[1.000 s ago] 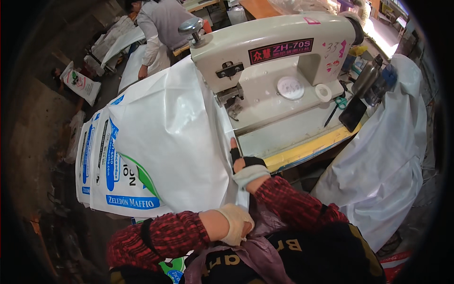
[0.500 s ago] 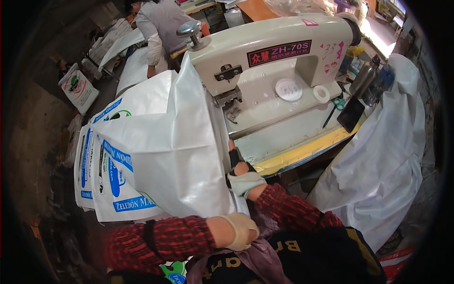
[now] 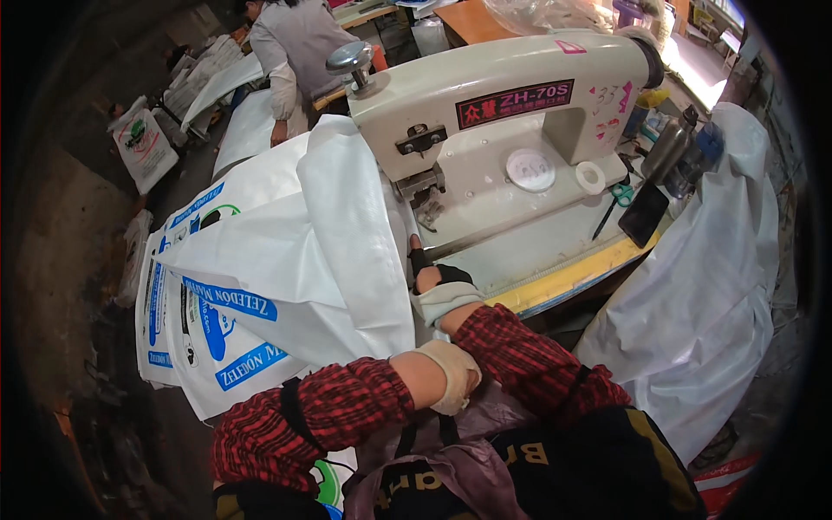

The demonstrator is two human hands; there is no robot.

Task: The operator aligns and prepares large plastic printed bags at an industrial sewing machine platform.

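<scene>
A white woven sack (image 3: pixel 355 225) with blue printed bands stands folded up along the left side of a cream industrial sewing machine (image 3: pixel 503 82). Its right edge runs beside the needle area. My right hand (image 3: pixel 442 284), in a dark fingerless glove with a pale wrist band, is at that edge just below the needle area. One finger stretches along the sack; the other fingertips are mostly hidden. Nearer my body, my left hand (image 3: pixel 452 378), in a beige covering, is curled by the sack's near corner. Whatever its fingers hold is hidden.
More printed sacks (image 3: pixel 186 347) lie stacked at the left. On the machine table are a white disc (image 3: pixel 530 170), a tape roll (image 3: pixel 590 178), green-handled scissors (image 3: pixel 622 193), a phone (image 3: pixel 644 213) and a metal bottle (image 3: pixel 672 152). Plain white sacking (image 3: pixel 693 321) hangs at right. A co-worker (image 3: pixel 303 52) stands behind.
The sack has shifted and its raised part has folded over at the top. My right hand has moved slightly up and left toward the needle area; my left hand has risen a little.
</scene>
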